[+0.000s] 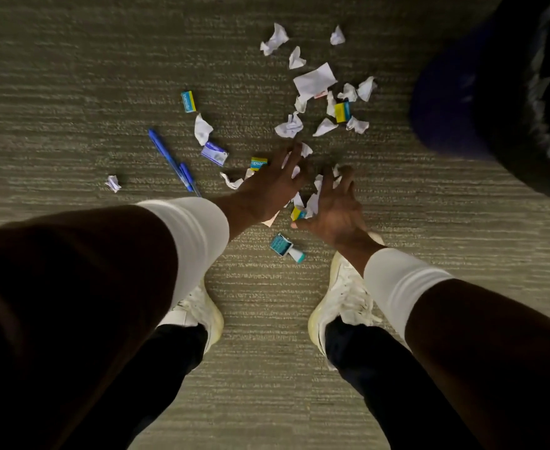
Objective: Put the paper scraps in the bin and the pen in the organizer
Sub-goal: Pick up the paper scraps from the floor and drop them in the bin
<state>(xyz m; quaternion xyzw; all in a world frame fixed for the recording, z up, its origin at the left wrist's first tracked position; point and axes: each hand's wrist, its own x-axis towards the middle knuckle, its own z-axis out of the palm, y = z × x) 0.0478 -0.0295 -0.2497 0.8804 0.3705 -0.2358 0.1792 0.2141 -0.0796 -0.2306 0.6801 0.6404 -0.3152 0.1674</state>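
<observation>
Ribbed grey-green carpet (72,76) fills the view, dim lighting; person stands over it, white shoes (342,306) near, both arms reaching down in white sleeves (199,235). Paper scraps (314,80) scattered across far centre-right, crumpled white bits plus one flatter sheet; one stray scrap (113,182) alone at left. Small blue-and-yellow boxes mixed in: one far left of the pile (188,101), one among the far scraps (343,112), one just left of the left hand (258,163); teal box (286,247) lies near, between the hands and the shoes. Blue pen (169,159) lies diagonal on carpet at left, apart from both hands, untouched. Left hand (273,186) fingers spread, down on scraps; right hand (335,209) fingers curled around a bunch of white scraps and a yellow-blue box (297,213) at the thumb; hands just beside each other, raking the same cluster. Dark blue bin (462,92) at far right, blurred, edge only; organizer not visible.
</observation>
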